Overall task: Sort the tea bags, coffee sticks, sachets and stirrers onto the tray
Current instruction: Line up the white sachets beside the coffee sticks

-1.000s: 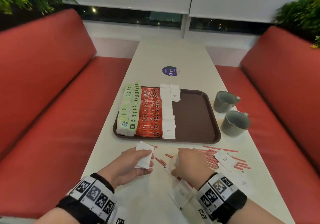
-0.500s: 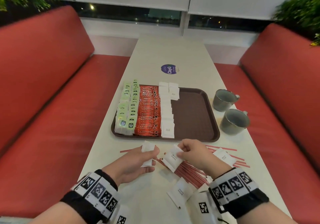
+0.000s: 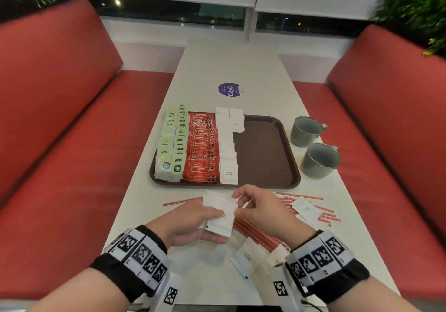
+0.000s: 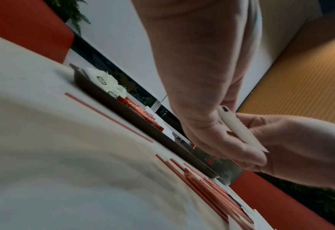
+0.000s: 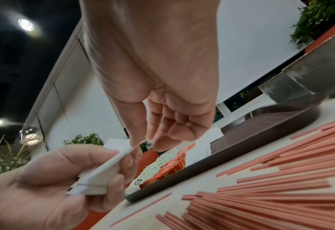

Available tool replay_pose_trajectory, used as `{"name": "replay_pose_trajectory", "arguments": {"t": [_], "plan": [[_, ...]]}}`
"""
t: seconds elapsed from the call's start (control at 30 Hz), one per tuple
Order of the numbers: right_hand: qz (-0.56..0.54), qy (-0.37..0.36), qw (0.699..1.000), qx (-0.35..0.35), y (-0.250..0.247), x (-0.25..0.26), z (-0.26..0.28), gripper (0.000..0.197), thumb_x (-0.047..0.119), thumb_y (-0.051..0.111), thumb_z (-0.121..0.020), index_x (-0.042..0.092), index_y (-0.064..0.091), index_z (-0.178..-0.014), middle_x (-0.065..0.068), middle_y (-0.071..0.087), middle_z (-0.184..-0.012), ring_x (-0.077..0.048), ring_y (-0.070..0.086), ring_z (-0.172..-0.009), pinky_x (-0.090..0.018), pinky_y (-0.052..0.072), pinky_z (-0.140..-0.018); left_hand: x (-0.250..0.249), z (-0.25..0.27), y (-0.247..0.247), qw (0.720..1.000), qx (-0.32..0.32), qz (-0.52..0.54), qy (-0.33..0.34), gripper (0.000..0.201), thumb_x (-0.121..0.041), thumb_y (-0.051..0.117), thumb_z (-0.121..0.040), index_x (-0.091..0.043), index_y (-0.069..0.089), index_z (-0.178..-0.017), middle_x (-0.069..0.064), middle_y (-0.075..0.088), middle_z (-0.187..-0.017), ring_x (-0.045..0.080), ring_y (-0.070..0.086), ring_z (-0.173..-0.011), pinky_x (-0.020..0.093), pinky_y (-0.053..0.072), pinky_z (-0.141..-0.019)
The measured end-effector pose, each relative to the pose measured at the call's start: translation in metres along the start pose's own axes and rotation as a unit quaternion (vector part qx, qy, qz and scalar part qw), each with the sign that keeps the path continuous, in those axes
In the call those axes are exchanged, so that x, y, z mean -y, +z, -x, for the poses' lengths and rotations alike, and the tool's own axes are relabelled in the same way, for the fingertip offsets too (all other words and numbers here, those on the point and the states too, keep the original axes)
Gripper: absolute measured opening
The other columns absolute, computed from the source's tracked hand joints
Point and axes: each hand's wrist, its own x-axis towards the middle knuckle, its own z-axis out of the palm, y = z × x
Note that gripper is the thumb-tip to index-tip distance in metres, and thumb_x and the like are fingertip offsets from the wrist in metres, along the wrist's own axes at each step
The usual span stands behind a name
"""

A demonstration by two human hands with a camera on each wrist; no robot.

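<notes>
The left hand (image 3: 190, 222) is gripping a small stack of white sugar sachets (image 3: 220, 215) just above the worktop (image 3: 193, 263), thumb on top and fingers curled underneath. The right hand (image 3: 260, 209) is pinching the stack's near-right edge between thumb and forefinger, seemingly adding or squaring a sachet.

On the brown tray (image 3: 265, 164), green tea bags (image 3: 172, 147), red Nescafé coffee sticks (image 3: 201, 147) and a white sachet column (image 3: 226, 152) are already lying in rows on its left half; the right half is sitting bare. Red stirrers (image 3: 255, 232) and several loose sachets (image 3: 305, 209) are lying on the worktop near the hands.

The risk, as I am judging it: the stack is being held by its edges only, so a loosened pinch could be letting the slick packets fan out and drop among the stirrers. Carrying them low over the tray rim could also be nudging the finished rows out of line.
</notes>
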Motion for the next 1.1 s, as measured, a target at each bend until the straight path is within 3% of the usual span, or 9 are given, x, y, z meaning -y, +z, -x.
{"name": "replay_pose_trajectory", "arguments": {"t": [0.1,0.2,0.3,0.4,0.53,0.7,0.8,1.0,1.1], "plan": [[0.174,-0.02,0.983,0.058,-0.002,-0.012,0.014,0.028,0.024,0.073,-0.077,0.03,0.062,-0.102,0.012,0.06,-0.094,-0.007,0.054,-0.082,-0.018,0.041,-0.07,0.003,0.003,-0.006,0.997,0.005,0.072,-0.003,0.025,-0.003,0.047,-0.096,0.0,0.055,-0.119,0.022,0.068,-0.109,0.035,0.067,-0.099,0.048,0.058,-0.077],[0.354,-0.055,0.918,0.169,0.007,-0.025,0.024,0.045,0.035,0.072,-0.077,0.031,0.058,-0.119,0.007,0.053,-0.115,-0.017,0.047,-0.106,-0.031,0.04,-0.087,0.004,0.004,-0.014,0.991,0.008,0.136,0.004,0.028,-0.004,0.039,-0.098,-0.006,0.052,-0.123,0.024,0.065,-0.116,0.04,0.064,-0.106,0.054,0.054,-0.082],[0.429,-0.07,0.883,0.178,0.015,-0.029,0.027,0.05,0.035,0.07,-0.08,0.031,0.051,-0.127,0.003,0.046,-0.125,-0.022,0.038,-0.117,-0.038,0.033,-0.097,0.002,0.003,-0.018,0.984,0.002,0.177,-0.002,0.031,-0.004,0.036,-0.097,-0.008,0.05,-0.125,0.024,0.067,-0.113,0.041,0.065,-0.102,0.054,0.056,-0.076],[0.45,-0.078,0.873,0.172,0.017,-0.025,0.024,0.047,0.033,0.069,-0.081,0.027,0.052,-0.124,0.001,0.045,-0.128,-0.024,0.034,-0.124,-0.042,0.027,-0.104,0.0,0.001,-0.019,0.98,-0.021,0.196,0.002,0.034,-0.003,0.038,-0.095,-0.009,0.052,-0.125,0.023,0.067,-0.104,0.043,0.066,-0.099,0.054,0.058,-0.071],[0.411,-0.06,0.892,0.176,0.015,-0.02,0.022,0.02,0.023,0.064,-0.084,0.027,0.054,-0.102,0.003,0.053,-0.115,-0.021,0.039,-0.113,-0.039,0.029,-0.1,-0.004,0.001,-0.016,0.99,-0.06,0.127,0.015,0.031,-0.004,0.048,-0.093,-0.012,0.057,-0.122,0.016,0.061,-0.096,0.033,0.068,-0.088,0.045,0.059,-0.068],[0.273,-0.013,0.947,0.17,-0.001,-0.019,0.02,0.029,0.011,0.056,-0.086,0.031,0.045,-0.068,0.013,0.051,-0.076,-0.015,0.051,-0.084,-0.024,0.036,-0.064,0.005,-0.003,-0.013,0.997,-0.06,-0.043,0.005,0.032,-0.018,0.068,-0.087,-0.017,0.059,-0.117,0.016,0.064,-0.11,0.02,0.059,-0.087,0.036,0.056,-0.082],[0.24,-0.05,0.959,0.142,-0.006,-0.009,0.021,0.024,0.013,0.054,-0.088,0.033,0.055,-0.076,0.014,0.051,-0.077,-0.011,0.05,-0.08,-0.025,0.039,-0.065,0.012,-0.004,-0.005,0.993,-0.017,-0.117,0.008,0.031,-0.018,0.069,-0.086,-0.016,0.058,-0.114,0.006,0.06,-0.096,0.016,0.058,-0.085,0.03,0.055,-0.08],[0.196,-0.119,0.969,0.089,-0.001,0.003,0.014,0.019,0.012,0.054,-0.089,0.023,0.068,-0.095,0.022,0.045,-0.071,-0.01,0.047,-0.081,-0.027,0.04,-0.074,0.013,-0.006,0.011,0.973,0.065,-0.22,0.029,0.04,-0.011,0.07,-0.084,-0.013,0.054,-0.121,-0.003,0.064,-0.102,0.01,0.063,-0.092,0.031,0.052,-0.086],[0.175,-0.134,0.973,0.067,0.001,0.008,0.012,0.02,0.01,0.055,-0.087,0.022,0.069,-0.094,0.017,0.056,-0.078,-0.01,0.051,-0.085,-0.027,0.042,-0.08,0.008,-0.008,0.02,0.97,0.062,-0.235,0.029,0.022,-0.009,0.061,-0.089,-0.018,0.054,-0.108,-0.002,0.061,-0.096,0.011,0.061,-0.088,0.032,0.051,-0.087]]}}
